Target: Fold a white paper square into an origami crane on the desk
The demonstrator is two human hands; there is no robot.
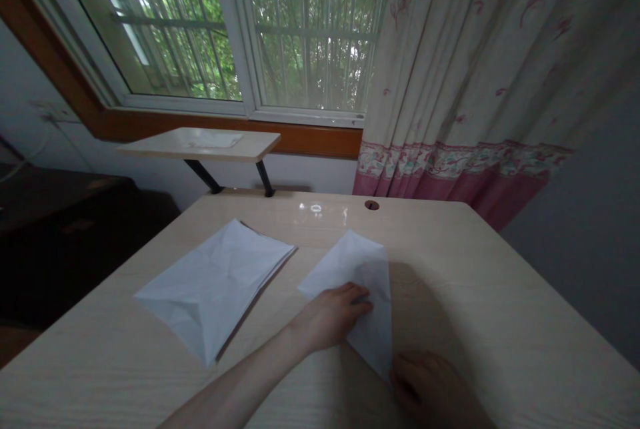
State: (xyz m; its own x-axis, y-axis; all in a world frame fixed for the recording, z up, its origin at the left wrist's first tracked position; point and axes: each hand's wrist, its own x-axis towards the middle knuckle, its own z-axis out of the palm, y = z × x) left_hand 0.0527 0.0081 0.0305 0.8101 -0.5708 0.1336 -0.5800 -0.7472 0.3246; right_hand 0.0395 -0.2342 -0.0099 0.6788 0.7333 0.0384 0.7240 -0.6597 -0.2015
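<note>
A folded white sheet of paper (pixel 369 282) lies on the table in front of me, with its long right edge running straight toward me. My left hand (pixel 336 315) rests on top of it, fingers slightly bent and apart, pressing on the paper. At the sheet's lower right corner is my right hand (pixel 425 385), its fingers curled closed at the paper's edge; it is in shadow and the fingertips are partly hidden. To the left lies a flat stack of creased white paper (pixel 220 282), which neither hand touches.
The pale wooden table (pixel 320 215) has a round cable hole (pixel 372 205) near its back edge. A small raised shelf (pixel 250 147) with a white paper on it stands at the back left. Behind are a barred window (pixel 310 35) and a patterned curtain (pixel 450 82).
</note>
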